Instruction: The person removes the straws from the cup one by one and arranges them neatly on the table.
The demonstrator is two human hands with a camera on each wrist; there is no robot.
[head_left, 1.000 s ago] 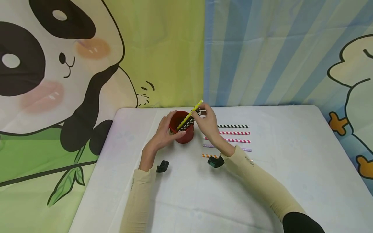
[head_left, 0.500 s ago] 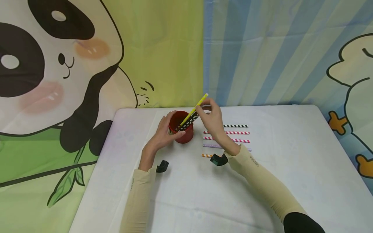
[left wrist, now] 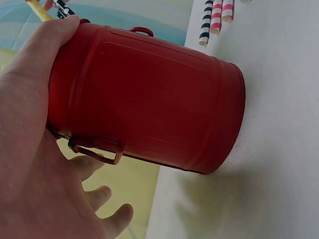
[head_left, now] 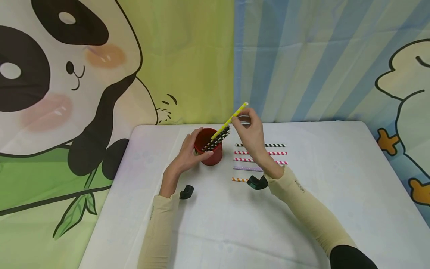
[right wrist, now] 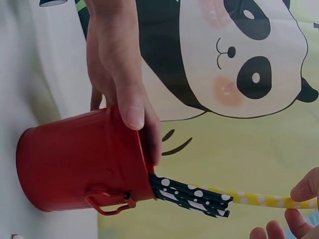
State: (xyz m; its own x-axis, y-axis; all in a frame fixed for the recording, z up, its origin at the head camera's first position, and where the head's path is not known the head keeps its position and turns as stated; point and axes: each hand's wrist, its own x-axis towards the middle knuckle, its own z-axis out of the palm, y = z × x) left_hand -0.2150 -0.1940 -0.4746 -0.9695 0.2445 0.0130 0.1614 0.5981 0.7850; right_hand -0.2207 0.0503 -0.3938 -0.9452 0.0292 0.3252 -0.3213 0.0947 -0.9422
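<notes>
A small red metal bucket with side handles stands on the white table. My left hand grips it at the rim, thumb on the near side. Several black straws with white dots lean out of the bucket towards the right. My right hand pinches a yellow straw with pale dots between thumb and finger near its upper part. In the right wrist view the yellow straw runs alongside the black ones, its lower end hidden behind them.
Several paper straws lie in a row right of the bucket: black-striped, red-striped, pink-striped, lilac and orange-striped. A black wrist device sits over the orange one. Cartoon-printed curtains hang behind the table.
My right hand has moved up and to the right, drawing the yellow straw farther out of the bucket. The left hand and bucket have stayed in place.
</notes>
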